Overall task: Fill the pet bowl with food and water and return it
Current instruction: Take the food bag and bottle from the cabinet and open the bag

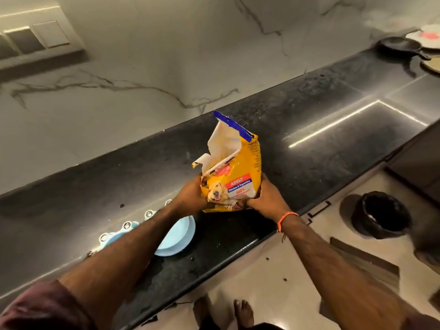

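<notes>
A yellow dog food bag point(240, 167) with a torn-open white and blue top stands upright on the black countertop point(309, 144). My left hand point(190, 194) grips its lower left side and my right hand point(266, 196) grips its lower right side. A light blue pet bowl point(177, 236) with round metal studs along its rim sits on the counter just left of and nearer than the bag. My left forearm covers much of the bowl, so its inside is mostly hidden.
A black bin point(381, 215) stands on the tiled floor to the right below the counter edge. A black pan point(400, 45) and plates sit at the counter's far right end. The marble wall point(166, 55) backs the counter. Dark crumbs dot the floor.
</notes>
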A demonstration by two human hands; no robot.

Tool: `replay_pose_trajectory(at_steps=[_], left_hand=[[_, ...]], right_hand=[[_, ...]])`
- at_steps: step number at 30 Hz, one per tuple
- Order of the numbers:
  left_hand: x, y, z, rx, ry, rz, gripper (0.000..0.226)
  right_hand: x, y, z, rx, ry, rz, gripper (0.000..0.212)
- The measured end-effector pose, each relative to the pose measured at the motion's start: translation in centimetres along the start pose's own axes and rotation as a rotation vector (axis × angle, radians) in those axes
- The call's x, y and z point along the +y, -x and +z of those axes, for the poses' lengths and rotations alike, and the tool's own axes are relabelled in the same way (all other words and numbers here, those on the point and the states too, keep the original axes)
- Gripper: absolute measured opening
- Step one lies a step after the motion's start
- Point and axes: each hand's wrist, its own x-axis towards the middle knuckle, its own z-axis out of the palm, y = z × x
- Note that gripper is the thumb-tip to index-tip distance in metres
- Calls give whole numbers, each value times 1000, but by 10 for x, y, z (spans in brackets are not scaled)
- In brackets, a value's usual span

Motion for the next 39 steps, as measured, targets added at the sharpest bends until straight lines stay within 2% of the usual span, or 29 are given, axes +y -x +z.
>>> replay_pose_trajectory(at_steps=[3, 6, 8, 10, 14, 17, 22, 27, 30, 33, 39], left_hand=[[3, -4, -7, -83, 11, -15, 100], [3, 0, -19, -176, 31, -24, 130], [7, 5, -30, -164, 29, -8, 141], [17, 12, -46, -71, 53, 54, 147], [51, 25, -88, 133, 36, 210, 126], [87, 37, -130, 275, -41, 336, 113], [157, 67, -207, 538, -222, 529, 107], [218, 117, -279, 742, -361, 659, 105], [247, 150, -318, 814, -409, 733, 105], [269, 177, -355, 888, -457, 749, 106], [284, 210, -438, 1025, -550, 637, 113]], right_hand=[[-5, -1, -4, -30, -23, -15, 83], [-15, 7, -8, -36, -90, -54, 114], [-25, 10, -12, 23, -96, -95, 133], [-45, 9, -18, 136, -65, -183, 137], [-108, -8, -34, 331, 43, -468, 123], [-173, -18, -45, 394, 86, -706, 108], [-291, -23, -59, 454, 97, -1061, 83], [-409, -15, -67, 491, 36, -1305, 72], [-472, -9, -67, 509, 21, -1400, 66], [-529, -5, -62, 461, 27, -1409, 67], [-629, -13, -40, 339, 128, -1350, 86]])
